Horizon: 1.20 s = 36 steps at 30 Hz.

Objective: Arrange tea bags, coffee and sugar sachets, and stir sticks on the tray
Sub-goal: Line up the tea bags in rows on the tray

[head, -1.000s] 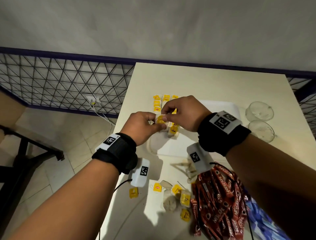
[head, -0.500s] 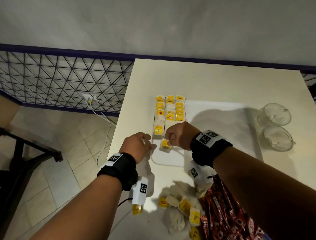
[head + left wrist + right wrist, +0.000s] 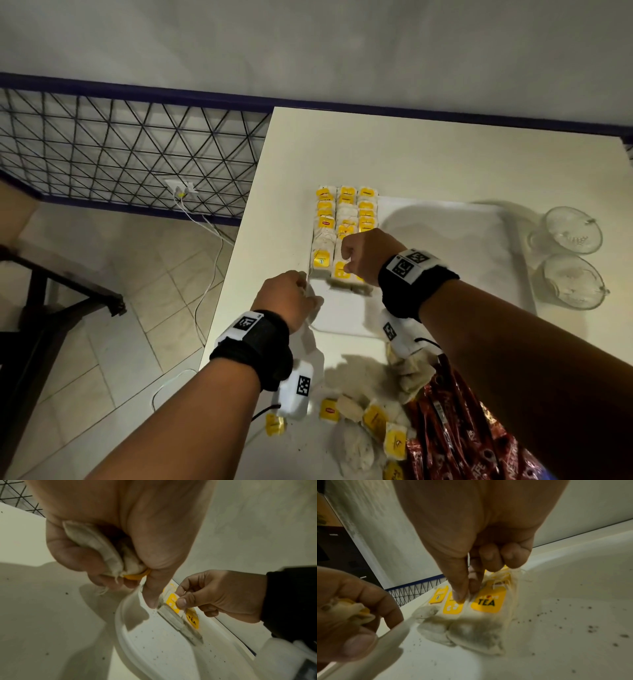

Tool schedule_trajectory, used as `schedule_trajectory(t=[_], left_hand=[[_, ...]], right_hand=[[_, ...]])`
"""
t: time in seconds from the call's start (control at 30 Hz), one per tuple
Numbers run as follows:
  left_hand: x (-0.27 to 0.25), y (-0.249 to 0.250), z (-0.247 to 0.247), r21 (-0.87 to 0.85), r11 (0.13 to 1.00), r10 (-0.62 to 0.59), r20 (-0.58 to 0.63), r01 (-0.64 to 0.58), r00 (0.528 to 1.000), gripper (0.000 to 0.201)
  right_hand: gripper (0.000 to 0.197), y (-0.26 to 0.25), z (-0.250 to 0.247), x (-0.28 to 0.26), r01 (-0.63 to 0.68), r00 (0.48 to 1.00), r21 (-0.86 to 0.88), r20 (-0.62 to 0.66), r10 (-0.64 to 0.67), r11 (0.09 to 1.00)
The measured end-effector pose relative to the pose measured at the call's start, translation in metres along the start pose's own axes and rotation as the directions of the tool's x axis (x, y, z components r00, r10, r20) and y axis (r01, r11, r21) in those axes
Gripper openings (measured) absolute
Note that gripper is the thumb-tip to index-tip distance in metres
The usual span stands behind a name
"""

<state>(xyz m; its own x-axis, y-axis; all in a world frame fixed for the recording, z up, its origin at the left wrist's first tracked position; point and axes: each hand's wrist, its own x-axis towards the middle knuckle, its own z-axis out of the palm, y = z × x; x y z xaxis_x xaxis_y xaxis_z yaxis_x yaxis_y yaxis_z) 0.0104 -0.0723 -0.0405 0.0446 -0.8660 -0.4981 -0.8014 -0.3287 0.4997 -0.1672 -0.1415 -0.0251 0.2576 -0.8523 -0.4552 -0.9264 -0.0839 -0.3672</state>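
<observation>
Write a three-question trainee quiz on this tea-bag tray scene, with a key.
1. True or false: the left hand is empty.
2. Which lies on the table nearest the person? A) red sachets B) glass cups C) the tray
3. Fill in: the right hand pinches a ____ down beside the bag whose tag reads TEA.

Key
1. False: it holds a bunched tea bag.
2. A
3. tea bag
</observation>
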Motion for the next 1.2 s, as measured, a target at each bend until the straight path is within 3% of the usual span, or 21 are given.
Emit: schedule_trajectory(t=[0.1, 0.17, 0.2, 0.27, 0.33, 0.37, 0.43, 0.53, 0.67, 0.8, 0.93, 1.07, 1.2], left_hand=[[-0.008, 0.002, -0.007, -0.093, 0.995, 0.032, -0.075, -0.039, 0.997, 0.024], [-0.016, 0.004, -0.013, -0.376, 0.925, 0.009, -0.124, -0.055, 0.992, 0.025], [-0.020, 0.007, -0.016, -0.572, 0.820, -0.043, -0.106, -0.026, 0.993, 0.029], [-0.026, 0.012, -0.020, -0.874, 0.468, -0.146, 0.074, 0.134, 0.987, 0.034], [-0.027, 0.013, -0.024, -0.945, 0.091, -0.107, 0.304, 0.314, 0.947, 0.049], [-0.027, 0.012, -0.026, -0.932, -0.048, -0.061, 0.363, 0.360, 0.930, 0.058], [-0.027, 0.008, -0.025, -0.900, -0.210, 0.004, 0.390, 0.382, 0.921, 0.070], [-0.031, 0.008, -0.022, -0.895, -0.252, 0.036, 0.372, 0.368, 0.928, 0.077], [-0.039, 0.018, -0.021, -0.902, -0.245, 0.066, 0.352, 0.357, 0.934, 0.079], [-0.043, 0.020, -0.024, -0.895, -0.266, 0.095, 0.346, 0.358, 0.934, 0.081], [-0.047, 0.025, -0.029, -0.888, -0.274, 0.117, 0.351, 0.370, 0.929, 0.070], [-0.048, 0.030, -0.030, -0.910, -0.210, 0.107, 0.343, 0.358, 0.933, 0.055], [-0.045, 0.029, -0.030, -0.887, -0.262, 0.072, 0.374, 0.380, 0.924, 0.035]], right_hand=[[0.021, -0.004, -0.002, -0.007, -0.005, 0.999, -0.020, -0.045, 0.004, 1.000], [0.024, -0.006, -0.005, -0.014, 0.032, 0.994, 0.007, -0.109, -0.031, 0.999], [0.023, -0.008, -0.006, -0.018, 0.064, 0.988, 0.032, -0.140, -0.059, 0.997], [0.018, -0.013, -0.009, -0.029, 0.142, 0.975, 0.093, -0.183, -0.123, 0.985], [0.013, -0.018, -0.010, -0.042, 0.202, 0.964, 0.150, -0.207, -0.169, 0.968], [0.011, -0.020, -0.010, -0.049, 0.229, 0.957, 0.171, -0.221, -0.189, 0.958], [0.007, -0.024, -0.009, -0.058, 0.280, 0.941, 0.228, -0.259, -0.219, 0.933], [0.006, -0.031, -0.006, -0.065, 0.375, 0.909, 0.312, -0.308, -0.281, 0.873], [0.012, -0.041, -0.005, -0.066, 0.486, 0.842, 0.232, -0.383, -0.381, 0.842], [0.027, -0.046, -0.011, -0.076, 0.482, 0.869, 0.119, -0.195, -0.456, 0.868], [0.029, -0.047, -0.011, -0.081, 0.487, 0.865, 0.025, -0.149, -0.479, 0.873], [0.020, -0.038, -0.005, -0.081, 0.572, 0.803, 0.079, -0.254, -0.539, 0.816], [0.014, -0.033, -0.003, -0.084, 0.645, 0.750, 0.194, -0.345, -0.564, 0.739]])
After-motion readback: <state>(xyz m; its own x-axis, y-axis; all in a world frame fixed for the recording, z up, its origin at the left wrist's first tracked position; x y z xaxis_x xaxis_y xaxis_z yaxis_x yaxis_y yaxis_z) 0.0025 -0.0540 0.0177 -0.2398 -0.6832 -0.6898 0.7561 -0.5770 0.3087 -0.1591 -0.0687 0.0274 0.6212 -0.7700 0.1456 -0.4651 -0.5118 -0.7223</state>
